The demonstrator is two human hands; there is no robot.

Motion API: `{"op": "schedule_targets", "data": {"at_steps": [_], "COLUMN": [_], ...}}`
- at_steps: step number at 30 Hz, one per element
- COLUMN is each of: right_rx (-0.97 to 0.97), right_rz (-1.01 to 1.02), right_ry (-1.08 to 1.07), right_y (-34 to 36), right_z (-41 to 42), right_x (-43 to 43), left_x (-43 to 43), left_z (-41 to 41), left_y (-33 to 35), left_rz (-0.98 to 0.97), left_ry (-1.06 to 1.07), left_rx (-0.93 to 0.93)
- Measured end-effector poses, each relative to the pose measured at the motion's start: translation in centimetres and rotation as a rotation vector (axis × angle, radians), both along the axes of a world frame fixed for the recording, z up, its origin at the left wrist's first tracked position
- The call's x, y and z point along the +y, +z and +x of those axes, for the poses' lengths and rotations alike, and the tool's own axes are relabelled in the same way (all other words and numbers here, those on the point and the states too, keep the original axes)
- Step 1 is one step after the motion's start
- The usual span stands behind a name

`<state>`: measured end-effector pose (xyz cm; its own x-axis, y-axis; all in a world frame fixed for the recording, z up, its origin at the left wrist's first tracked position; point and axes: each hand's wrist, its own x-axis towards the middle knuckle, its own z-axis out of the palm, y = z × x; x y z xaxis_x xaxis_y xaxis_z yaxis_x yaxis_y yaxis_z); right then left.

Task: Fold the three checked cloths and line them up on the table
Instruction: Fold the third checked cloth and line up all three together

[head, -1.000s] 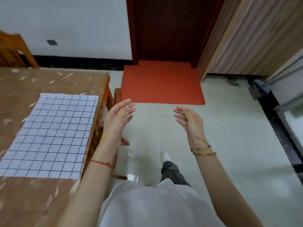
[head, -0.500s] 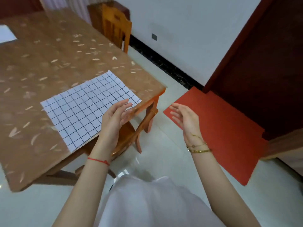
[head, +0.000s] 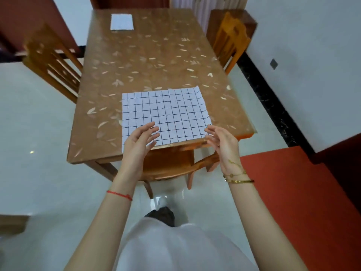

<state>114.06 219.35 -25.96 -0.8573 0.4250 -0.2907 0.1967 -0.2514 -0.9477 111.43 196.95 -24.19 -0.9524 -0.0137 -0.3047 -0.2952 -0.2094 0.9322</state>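
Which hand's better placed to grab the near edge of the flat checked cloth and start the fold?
Left, narrowly. The left hand is open, with its fingers over the near edge of the checked cloth. The right hand, also open, only reaches the near-right corner. Neither hand's height above the cloth is clear.

Left chair [head: 52,61] stands angled on the pale floor [head: 35,130], right chair [head: 232,39] sits by the white wall [head: 316,55], near chair [head: 168,166] tucked in below me, red mat [head: 300,202] to my right
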Motion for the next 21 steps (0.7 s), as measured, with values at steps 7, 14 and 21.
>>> {"op": "schedule_targets", "data": {"at_steps": [7,14,21], "right_rx": [-0.039,-0.084,-0.119], "right_rz": [0.012,0.064,0.108], "right_ry": [0.157,0.283,0.337], "right_y": [-1.4,-2.9,-4.0], "right_z": [-6.4,-13.3,-19.8], "right_x": [-3.4,-6.4,-8.4], "left_x": [-3.1,-4.8,-7.2], "left_z": [-3.1,-8.1,-12.3], "left_y": [-1.8,-3.6,-6.0], "left_rz": [-0.021,-0.031,-0.146], "left_ry": [0.164,0.263,0.333], "left_rx": [-0.032,-0.080,-0.138]}}
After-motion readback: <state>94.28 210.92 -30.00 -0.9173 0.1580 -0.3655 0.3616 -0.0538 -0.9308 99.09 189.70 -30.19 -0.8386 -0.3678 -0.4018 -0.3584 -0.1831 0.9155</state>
